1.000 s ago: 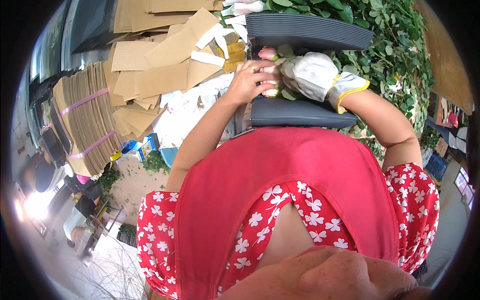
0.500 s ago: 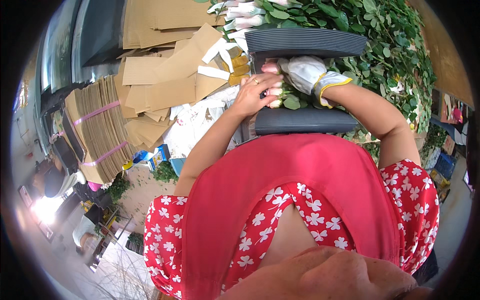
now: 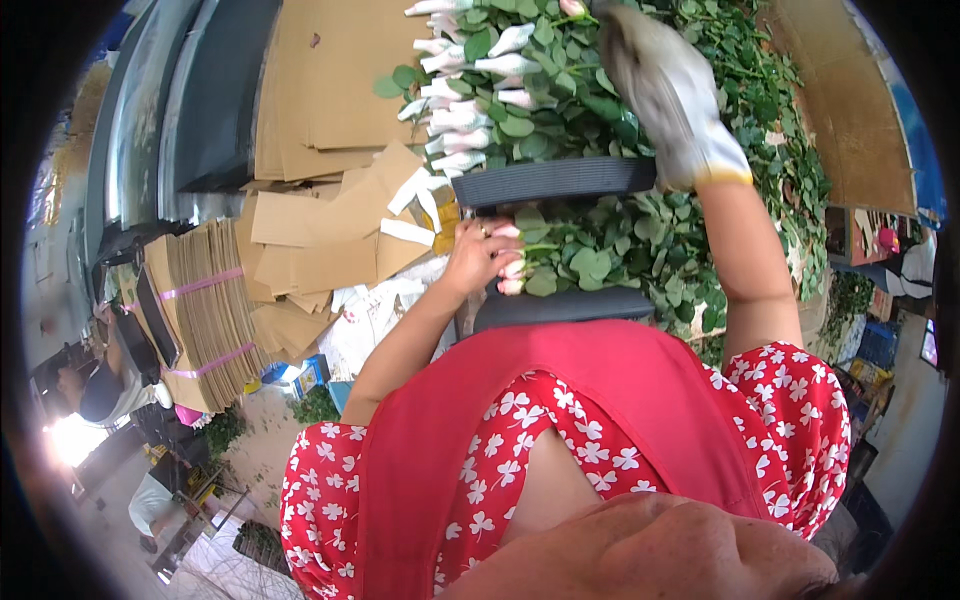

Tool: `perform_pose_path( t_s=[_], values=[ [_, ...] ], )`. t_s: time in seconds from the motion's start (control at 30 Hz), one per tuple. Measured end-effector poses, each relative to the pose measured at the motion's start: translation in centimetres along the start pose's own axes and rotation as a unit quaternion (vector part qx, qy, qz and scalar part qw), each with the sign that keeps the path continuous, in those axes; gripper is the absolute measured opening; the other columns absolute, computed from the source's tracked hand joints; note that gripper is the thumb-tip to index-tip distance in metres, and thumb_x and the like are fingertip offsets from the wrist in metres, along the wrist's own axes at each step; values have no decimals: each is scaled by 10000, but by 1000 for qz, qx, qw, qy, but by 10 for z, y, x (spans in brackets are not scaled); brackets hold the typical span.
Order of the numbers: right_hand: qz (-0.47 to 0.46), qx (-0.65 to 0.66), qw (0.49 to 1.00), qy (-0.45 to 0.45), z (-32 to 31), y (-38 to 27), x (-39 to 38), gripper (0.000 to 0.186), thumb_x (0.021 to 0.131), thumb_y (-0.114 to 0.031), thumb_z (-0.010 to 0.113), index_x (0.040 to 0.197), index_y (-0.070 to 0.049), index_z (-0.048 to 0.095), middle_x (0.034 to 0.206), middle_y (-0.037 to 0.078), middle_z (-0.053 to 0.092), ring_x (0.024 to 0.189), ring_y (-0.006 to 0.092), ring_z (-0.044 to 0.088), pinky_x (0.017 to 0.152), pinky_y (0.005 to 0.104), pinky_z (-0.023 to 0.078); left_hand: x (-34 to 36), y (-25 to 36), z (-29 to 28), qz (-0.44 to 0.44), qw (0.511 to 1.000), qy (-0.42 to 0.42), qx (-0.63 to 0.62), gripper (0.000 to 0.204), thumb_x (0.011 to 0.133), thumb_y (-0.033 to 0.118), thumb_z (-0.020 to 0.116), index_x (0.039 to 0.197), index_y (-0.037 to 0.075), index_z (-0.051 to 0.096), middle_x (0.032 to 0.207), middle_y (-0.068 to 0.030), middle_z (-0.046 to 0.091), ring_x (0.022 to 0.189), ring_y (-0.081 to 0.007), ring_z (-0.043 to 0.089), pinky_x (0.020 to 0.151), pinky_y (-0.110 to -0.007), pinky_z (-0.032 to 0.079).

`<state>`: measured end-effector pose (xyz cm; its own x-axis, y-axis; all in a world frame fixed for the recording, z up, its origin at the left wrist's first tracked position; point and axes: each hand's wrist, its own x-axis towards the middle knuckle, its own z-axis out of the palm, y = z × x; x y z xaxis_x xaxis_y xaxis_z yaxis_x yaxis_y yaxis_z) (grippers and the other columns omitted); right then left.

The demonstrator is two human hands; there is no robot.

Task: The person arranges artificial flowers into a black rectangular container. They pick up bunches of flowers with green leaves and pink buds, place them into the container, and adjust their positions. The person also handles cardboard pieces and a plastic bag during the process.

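Note:
Bare, with a ring on one finger, my left hand [image 3: 478, 258] curls its fingers around several pale pink roses [image 3: 512, 272]. These lie side by side between two black ribbed pads, the far pad [image 3: 555, 180] and the near pad [image 3: 562, 308]. Their leafy stems [image 3: 610, 250] run off to the right. Beyond the far pad is my right hand [image 3: 665, 90], in a white and grey work glove, over more leafy roses. Its fingers are smeared by motion. Close to its fingertips shows another pink rose [image 3: 573, 9].
Several roses with white sleeved heads [image 3: 460, 140] lie in a row beyond the far pad. Cardboard pieces [image 3: 320, 235] and a strapped cardboard stack [image 3: 205, 310] are at the left. A brown board [image 3: 840, 90] stands at the right. A person [image 3: 110, 385] is at the far left.
My right hand has left the roses between the pads and moved far over the back pad. My left hand stays at the rose heads. The view has shifted, showing more sleeved roses.

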<state>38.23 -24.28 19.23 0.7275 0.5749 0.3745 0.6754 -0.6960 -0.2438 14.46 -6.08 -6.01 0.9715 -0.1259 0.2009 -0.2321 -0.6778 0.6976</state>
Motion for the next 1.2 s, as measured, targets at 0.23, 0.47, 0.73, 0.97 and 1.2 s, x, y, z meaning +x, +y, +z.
perform_pose_path(
  t_s=[0.23, 0.47, 0.73, 0.97, 1.2],
  values=[
    [90, -118, 987, -62, 51, 77, 45, 371, 890, -309, 651, 1207, -118, 618, 1097, 144, 699, 980, 314, 678, 874, 435, 529, 8, 13, -8, -78, 995, -52, -19, 515, 753, 274, 767, 1231, 180, 599, 1093, -89, 646, 1083, -352, 554, 991, -500, 342],
    [-95, 129, 986, 48, -58, 17, -68, 175, 928, -201, 578, 1031, -79, 650, 877, 131, 666, 771, 287, 650, 695, 377, 533, 6, -2, 1, -14, 999, -24, -18, 464, 762, 283, 771, 1202, 179, 668, 1166, -71, 654, 1139, -281, 568, 1039, -490, 341],
    [-190, 18, 957, -219, 115, -9, -167, 404, 884, -161, 558, 1288, -151, 556, 1049, 69, 635, 802, 289, 662, 700, 397, 552, 14, -1, -8, -20, 999, -33, 14, 454, 731, 363, 798, 1138, 178, 715, 1097, -55, 699, 1178, -313, 532, 1056, -460, 337],
    [-219, -66, 963, -139, 142, -7, -169, 235, 922, -367, 528, 1087, -271, 665, 860, -25, 654, 618, 214, 653, 554, 384, 533, 1, 3, 1, 3, 999, 16, 35, 438, 768, 407, 747, 1156, 209, 702, 1139, -19, 672, 1163, -282, 521, 1061, -522, 285],
    [-218, -91, 960, -148, 148, -9, -174, 231, 900, -392, 559, 1071, -281, 666, 850, -39, 650, 622, 182, 643, 590, 356, 535, -1, 14, -3, 65, 979, 63, 182, 443, 766, 419, 722, 1176, 261, 671, 1341, 34, 531, 1227, -244, 466, 1042, -508, 301]
  ],
)
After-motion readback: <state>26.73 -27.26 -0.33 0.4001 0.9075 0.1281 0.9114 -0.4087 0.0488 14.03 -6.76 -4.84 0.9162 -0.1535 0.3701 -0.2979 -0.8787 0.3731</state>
